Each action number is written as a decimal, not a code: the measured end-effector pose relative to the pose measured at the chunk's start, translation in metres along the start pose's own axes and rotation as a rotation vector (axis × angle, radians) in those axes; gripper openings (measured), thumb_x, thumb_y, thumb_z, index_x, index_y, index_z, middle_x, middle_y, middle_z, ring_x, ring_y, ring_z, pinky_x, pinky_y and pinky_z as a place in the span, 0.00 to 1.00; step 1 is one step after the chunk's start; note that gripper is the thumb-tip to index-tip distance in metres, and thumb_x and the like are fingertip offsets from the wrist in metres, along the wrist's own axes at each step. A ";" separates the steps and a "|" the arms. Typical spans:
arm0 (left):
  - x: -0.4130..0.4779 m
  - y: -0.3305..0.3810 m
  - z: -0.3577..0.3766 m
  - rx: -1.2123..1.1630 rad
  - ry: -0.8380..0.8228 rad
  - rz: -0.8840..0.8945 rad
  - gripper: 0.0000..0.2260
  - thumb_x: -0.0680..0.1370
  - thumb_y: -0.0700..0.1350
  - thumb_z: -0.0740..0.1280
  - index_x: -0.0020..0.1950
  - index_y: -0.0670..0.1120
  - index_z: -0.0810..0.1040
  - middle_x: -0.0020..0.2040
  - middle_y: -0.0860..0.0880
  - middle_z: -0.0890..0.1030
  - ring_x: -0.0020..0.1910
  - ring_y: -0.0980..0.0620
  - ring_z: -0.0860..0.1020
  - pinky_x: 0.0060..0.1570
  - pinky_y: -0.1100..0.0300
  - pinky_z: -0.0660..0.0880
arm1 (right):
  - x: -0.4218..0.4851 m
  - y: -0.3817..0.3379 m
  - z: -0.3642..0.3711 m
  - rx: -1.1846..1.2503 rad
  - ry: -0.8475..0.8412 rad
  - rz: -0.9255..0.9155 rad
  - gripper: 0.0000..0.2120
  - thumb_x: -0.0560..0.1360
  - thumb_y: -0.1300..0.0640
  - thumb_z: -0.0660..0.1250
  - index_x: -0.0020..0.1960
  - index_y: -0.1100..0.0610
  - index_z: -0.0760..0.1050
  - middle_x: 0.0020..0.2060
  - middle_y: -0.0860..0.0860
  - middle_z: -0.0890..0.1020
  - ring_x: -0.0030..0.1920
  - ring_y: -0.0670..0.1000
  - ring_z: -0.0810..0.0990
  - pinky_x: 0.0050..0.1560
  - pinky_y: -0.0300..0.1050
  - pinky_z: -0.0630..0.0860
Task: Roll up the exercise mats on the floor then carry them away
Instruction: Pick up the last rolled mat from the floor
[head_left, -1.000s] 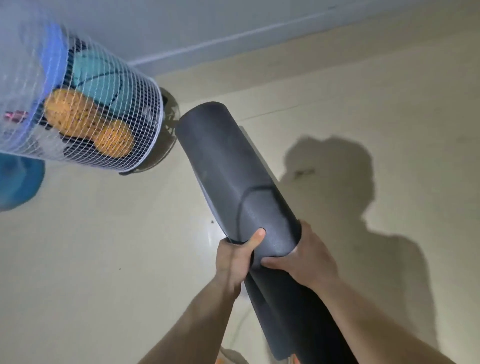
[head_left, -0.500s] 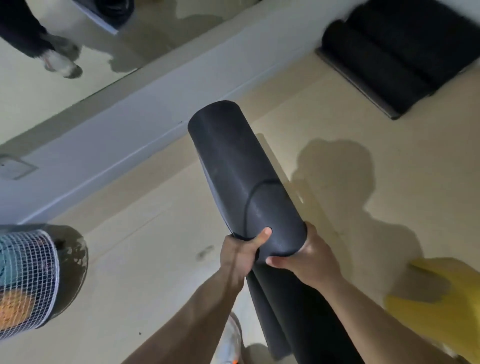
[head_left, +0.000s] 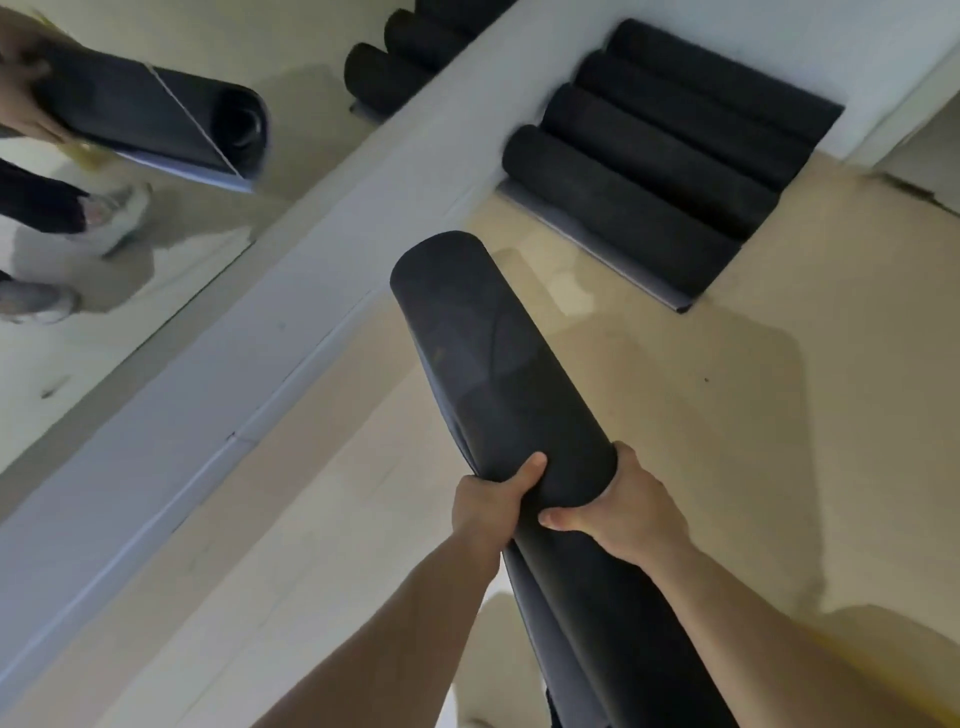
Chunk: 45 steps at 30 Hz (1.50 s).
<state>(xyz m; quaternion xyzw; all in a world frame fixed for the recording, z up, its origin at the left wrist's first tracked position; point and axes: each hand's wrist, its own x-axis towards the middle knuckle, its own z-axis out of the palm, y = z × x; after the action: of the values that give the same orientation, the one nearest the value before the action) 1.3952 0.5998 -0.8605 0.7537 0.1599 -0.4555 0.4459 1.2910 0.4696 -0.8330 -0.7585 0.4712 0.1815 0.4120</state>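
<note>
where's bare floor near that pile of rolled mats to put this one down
Bare floor lies open along the near side of the row of rolled mats. A second free strip runs between the held mat and the grey wall base. Crowded: the row itself, rolls packed side by side back to the white wall.

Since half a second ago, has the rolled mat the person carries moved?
Yes. The rolled mat has come nearer the stack of rolled mats ahead; its far end now points almost at the stack's near edge.
</note>
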 end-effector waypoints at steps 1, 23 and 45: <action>0.014 0.018 0.013 0.002 0.002 -0.005 0.31 0.66 0.64 0.81 0.58 0.43 0.80 0.53 0.49 0.85 0.51 0.47 0.83 0.55 0.49 0.82 | 0.021 -0.003 -0.013 0.001 0.002 0.007 0.55 0.50 0.30 0.81 0.70 0.48 0.64 0.53 0.42 0.77 0.55 0.52 0.81 0.52 0.50 0.79; 0.413 0.251 0.226 -0.118 0.038 -0.153 0.29 0.70 0.63 0.78 0.59 0.43 0.81 0.54 0.46 0.85 0.51 0.46 0.84 0.50 0.53 0.82 | 0.519 -0.069 -0.144 -0.314 -0.060 0.075 0.58 0.51 0.26 0.78 0.72 0.46 0.59 0.62 0.53 0.77 0.60 0.59 0.79 0.59 0.60 0.79; 0.531 0.289 0.311 0.165 0.040 -0.095 0.27 0.82 0.59 0.66 0.73 0.43 0.69 0.68 0.46 0.77 0.64 0.43 0.78 0.63 0.45 0.78 | 0.642 -0.023 -0.155 -0.591 0.082 -0.165 0.55 0.73 0.35 0.72 0.83 0.51 0.39 0.78 0.62 0.59 0.76 0.64 0.62 0.76 0.61 0.62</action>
<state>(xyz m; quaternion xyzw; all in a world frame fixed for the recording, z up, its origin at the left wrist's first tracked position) 1.6960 0.0984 -1.2069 0.7885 0.1662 -0.4726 0.3568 1.6079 -0.0123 -1.1564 -0.8878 0.3511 0.2461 0.1675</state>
